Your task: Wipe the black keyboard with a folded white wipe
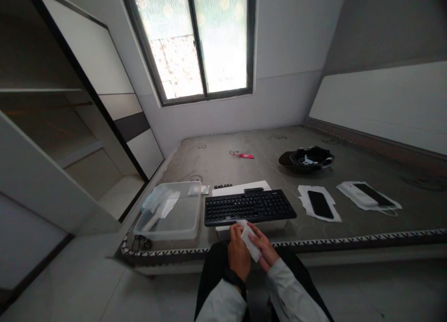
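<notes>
We hold a small white wipe (250, 240), crumpled and folded, low in the centre of the frame, just before the black keyboard (249, 206). No lettering on it is legible. Our left hand (239, 253) curls round its near edge; our right hand (263, 250) pinches its far side, both wrists drawn together.

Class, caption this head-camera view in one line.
Both hands, left hand and right hand, hold a white wipe before a black keyboard.
</notes>
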The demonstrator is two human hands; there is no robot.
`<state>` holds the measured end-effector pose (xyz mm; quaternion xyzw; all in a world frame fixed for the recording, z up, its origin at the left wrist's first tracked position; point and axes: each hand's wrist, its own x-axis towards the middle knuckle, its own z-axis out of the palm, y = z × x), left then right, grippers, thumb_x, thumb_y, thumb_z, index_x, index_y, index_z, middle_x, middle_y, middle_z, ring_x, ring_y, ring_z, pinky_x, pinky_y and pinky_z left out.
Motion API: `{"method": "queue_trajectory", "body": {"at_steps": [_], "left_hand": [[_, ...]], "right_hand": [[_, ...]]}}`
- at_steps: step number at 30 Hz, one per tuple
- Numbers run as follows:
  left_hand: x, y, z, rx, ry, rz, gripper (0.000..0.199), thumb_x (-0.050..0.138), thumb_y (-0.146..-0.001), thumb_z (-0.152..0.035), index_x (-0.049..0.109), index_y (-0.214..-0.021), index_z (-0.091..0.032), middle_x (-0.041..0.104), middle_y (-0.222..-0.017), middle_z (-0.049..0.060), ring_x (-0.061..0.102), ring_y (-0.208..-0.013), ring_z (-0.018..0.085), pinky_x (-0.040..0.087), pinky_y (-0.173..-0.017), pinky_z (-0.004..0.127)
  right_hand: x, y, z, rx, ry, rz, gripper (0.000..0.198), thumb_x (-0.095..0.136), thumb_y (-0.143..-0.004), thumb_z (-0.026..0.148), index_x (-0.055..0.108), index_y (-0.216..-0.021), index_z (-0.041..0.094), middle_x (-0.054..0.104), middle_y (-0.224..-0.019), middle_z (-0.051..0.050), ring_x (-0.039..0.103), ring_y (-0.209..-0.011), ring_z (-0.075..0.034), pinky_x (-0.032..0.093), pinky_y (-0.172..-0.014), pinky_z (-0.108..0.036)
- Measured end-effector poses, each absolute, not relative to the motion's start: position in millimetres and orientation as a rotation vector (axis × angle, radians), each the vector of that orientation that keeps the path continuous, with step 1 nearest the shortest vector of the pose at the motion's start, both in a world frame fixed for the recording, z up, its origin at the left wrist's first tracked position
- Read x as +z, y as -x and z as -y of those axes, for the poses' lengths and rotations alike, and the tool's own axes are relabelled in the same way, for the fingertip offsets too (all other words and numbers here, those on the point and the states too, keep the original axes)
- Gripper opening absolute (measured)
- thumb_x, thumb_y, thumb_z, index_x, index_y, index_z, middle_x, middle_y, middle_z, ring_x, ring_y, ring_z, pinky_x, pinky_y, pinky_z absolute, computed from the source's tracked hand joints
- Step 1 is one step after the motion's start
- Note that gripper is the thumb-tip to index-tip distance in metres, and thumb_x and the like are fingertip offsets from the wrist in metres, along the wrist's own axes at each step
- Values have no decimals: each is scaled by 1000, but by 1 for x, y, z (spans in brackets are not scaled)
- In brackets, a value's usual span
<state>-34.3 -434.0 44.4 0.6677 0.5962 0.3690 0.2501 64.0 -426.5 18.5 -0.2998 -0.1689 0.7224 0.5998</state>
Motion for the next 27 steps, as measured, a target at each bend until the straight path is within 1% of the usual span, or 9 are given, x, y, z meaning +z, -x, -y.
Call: {"method": "queue_trajectory", "body": {"at_steps": [3, 7, 10, 13, 16, 19, 23, 27], "left_hand": [[46, 39, 435, 1080, -1844, -1585, 23, 39, -88, -15, 56, -103, -20, 53, -114, 7, 60, -98, 17, 47, -84, 27], [51, 42, 437, 1214, -1869, -1453, 24, 38, -91, -21, 62, -95, -22, 55, -105, 4, 58, -96, 16, 46, -87, 29], [54, 43, 440, 1288, -1835, -1381, 20, 43, -91, -24, 62, -96, -22, 57, -101, 4, 58, -94, 16, 46, -86, 30], [55, 43, 440, 1337, -1768, -1365, 17, 46, -90, -26, 59, -98, -20, 59, -97, 5, 57, -93, 17, 46, -85, 31], [53, 43, 437, 1326, -1700, -1393, 20, 45, -90, -30, 58, -103, -20, 61, -101, 6, 57, -98, 18, 44, -90, 33], [50, 44, 433, 1263, -1661, -1370, 27, 45, -90, -34, 59, -108, -20, 64, -107, 6, 57, -102, 19, 43, -92, 33], [48, 42, 428, 1215, -1662, -1331, 29, 46, -89, -37, 64, -103, -19, 67, -101, 7, 60, -94, 19, 46, -86, 33], [46, 40, 425, 1189, -1669, -1350, 23, 53, -85, -36, 67, -92, -19, 69, -89, 4, 62, -82, 17, 47, -74, 28]], "right_hand": [[21, -63, 427, 1652, 736, 496, 45, 84, -58, 29, 71, -100, 20, 78, -89, -4, 70, -77, -15, 53, -74, -23], [21, -62, 425, 1588, 750, 527, 37, 80, -62, 37, 73, -93, 17, 78, -79, -5, 70, -70, -16, 52, -65, -23], [19, -63, 425, 1528, 776, 523, 35, 83, -58, 37, 73, -87, 19, 77, -73, -2, 71, -69, -18, 53, -61, -24], [18, -63, 425, 1495, 812, 505, 37, 82, -58, 39, 72, -88, 19, 77, -72, -3, 72, -73, -21, 55, -63, -28], [17, -63, 423, 1489, 828, 498, 39, 79, -62, 44, 72, -90, 17, 78, -75, -6, 72, -76, -23, 56, -66, -31], [16, -63, 419, 1485, 835, 497, 40, 77, -62, 48, 73, -86, 16, 78, -74, -7, 72, -76, -23, 55, -63, -30], [13, -65, 416, 1444, 854, 488, 38, 77, -62, 48, 74, -85, 18, 78, -74, -5, 71, -74, -20, 54, -61, -27], [9, -68, 412, 1413, 892, 481, 33, 78, -62, 45, 74, -82, 19, 77, -70, -2, 70, -69, -18, 52, -57, -24]]}}
